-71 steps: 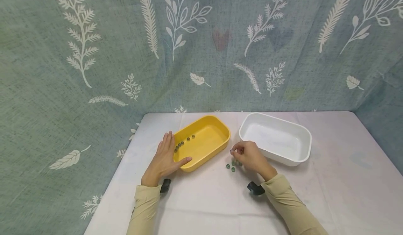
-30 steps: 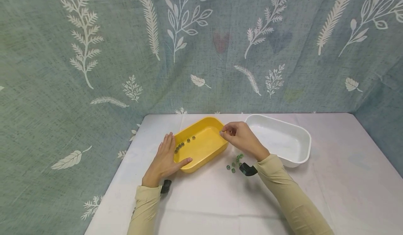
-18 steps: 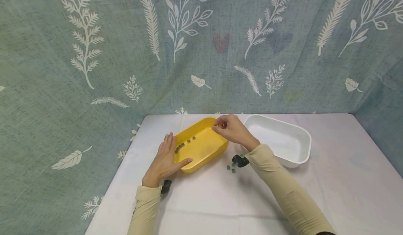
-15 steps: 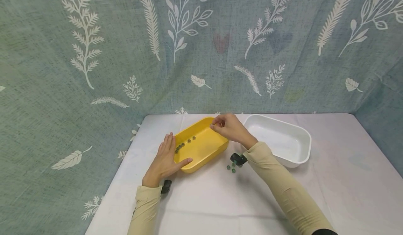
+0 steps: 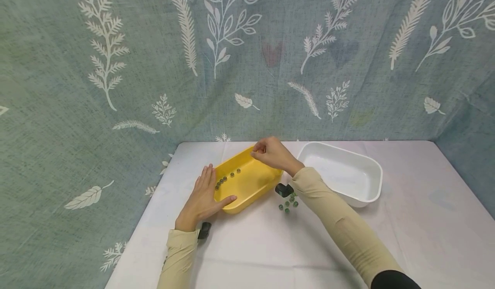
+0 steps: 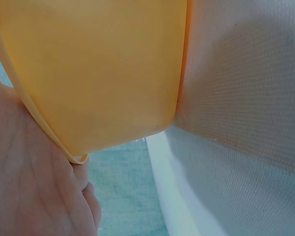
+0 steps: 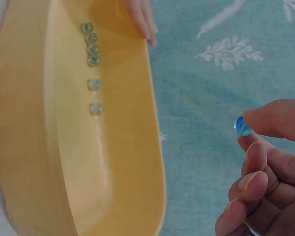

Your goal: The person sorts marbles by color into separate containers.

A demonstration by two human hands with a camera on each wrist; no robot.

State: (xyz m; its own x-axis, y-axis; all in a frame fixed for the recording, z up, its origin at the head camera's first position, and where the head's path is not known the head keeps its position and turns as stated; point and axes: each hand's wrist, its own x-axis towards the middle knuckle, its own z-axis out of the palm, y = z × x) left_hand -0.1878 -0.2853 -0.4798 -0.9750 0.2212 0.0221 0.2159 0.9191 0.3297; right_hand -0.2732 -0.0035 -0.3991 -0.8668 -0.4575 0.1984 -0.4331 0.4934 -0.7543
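Note:
In the right wrist view a clear glass marble with blue swirls [image 7: 243,127] is pinched between the thumb and index finger of my right hand [image 5: 272,153]. That hand is over the far end of the yellow tray [image 5: 253,183], and from the head the marble is hidden. Several marbles [image 5: 232,174] lie in a line along the tray's far-left wall. Straight-fingered, my left hand [image 5: 201,198] rests across the tray's near-left end, thumb over the front rim. The left wrist view has the tray's outer wall [image 6: 98,73] beside the palm.
Several green-looking marbles [image 5: 287,204] lie on the white tablecloth [image 5: 247,246], just below my right forearm. A white tray [image 5: 344,170] stands right of the yellow one. Behind the table hangs a patterned green cloth [image 5: 247,56].
My right hand has carried its marble from the loose group on the cloth, up and left over the yellow tray's far end. My left hand has stayed in place.

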